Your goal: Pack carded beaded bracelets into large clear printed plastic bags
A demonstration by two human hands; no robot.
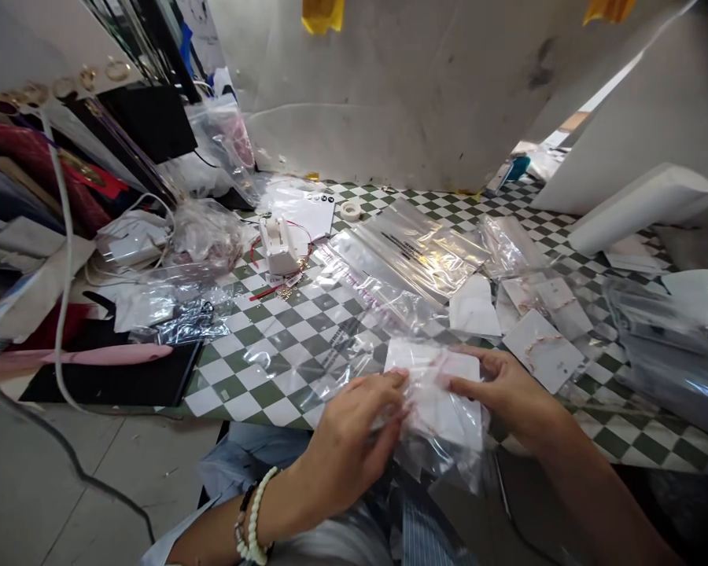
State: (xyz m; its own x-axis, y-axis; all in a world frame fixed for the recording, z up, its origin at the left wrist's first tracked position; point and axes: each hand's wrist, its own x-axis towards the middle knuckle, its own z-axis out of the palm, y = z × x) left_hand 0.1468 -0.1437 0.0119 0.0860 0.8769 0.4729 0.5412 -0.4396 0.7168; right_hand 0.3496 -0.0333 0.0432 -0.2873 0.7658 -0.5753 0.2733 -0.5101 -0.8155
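Observation:
A clear plastic bag with white cards in it [442, 401] is held between my two hands over the table's front edge. My right hand [507, 389] pinches its right side, thumb across the front. On the left side rest the curled fingers of my left hand [359, 428]; their tips are partly hidden and blurred. The bag's lower end hangs loose below the cards. Just right of my right hand lie white jewellery cards [543, 350] with thin chains on them. A blank white card [473, 305] sits behind the held bag.
Flat clear bags [413, 248] cover the middle of the checkered tablecloth [283, 334]. A white tape dispenser [278, 250], a tape roll [350, 211] and a white phone [307, 211] are behind. A power strip [32, 291] and cables crowd the left; a white roll [640, 206] lies right.

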